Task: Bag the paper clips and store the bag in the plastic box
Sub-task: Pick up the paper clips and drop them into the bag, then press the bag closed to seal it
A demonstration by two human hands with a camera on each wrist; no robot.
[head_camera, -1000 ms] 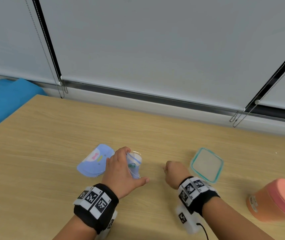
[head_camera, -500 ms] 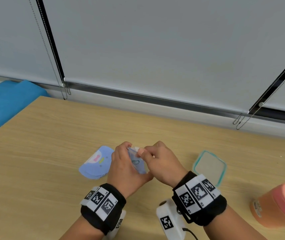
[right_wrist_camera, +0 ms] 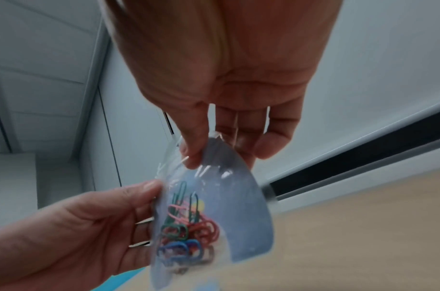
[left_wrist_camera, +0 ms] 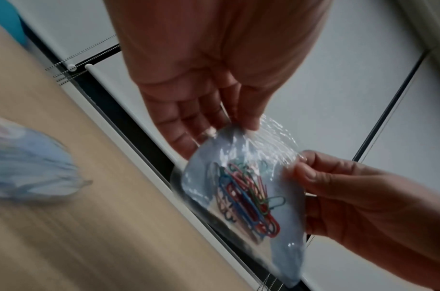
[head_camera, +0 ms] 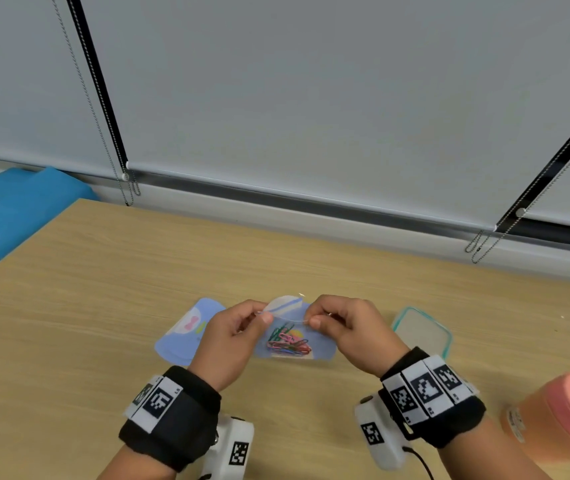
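Observation:
A small light-blue plastic bag hangs above the table between both hands, with several coloured paper clips bunched at its bottom. My left hand pinches the left end of its top edge. My right hand pinches the right end. The wrist views show the same bag held by thumb and fingers of each hand, the clips inside. The clear plastic box with a teal rim lies on the table to the right of my right hand.
A stack of spare blue printed bags lies on the wooden table left of my left hand. An orange tub with a pink lid stands at the right edge. Roller blinds with bead chains hang behind the table.
My right hand came across from the table to the bag and took its right top corner. Both hands now hold the bag stretched between them, higher and flatter than before.

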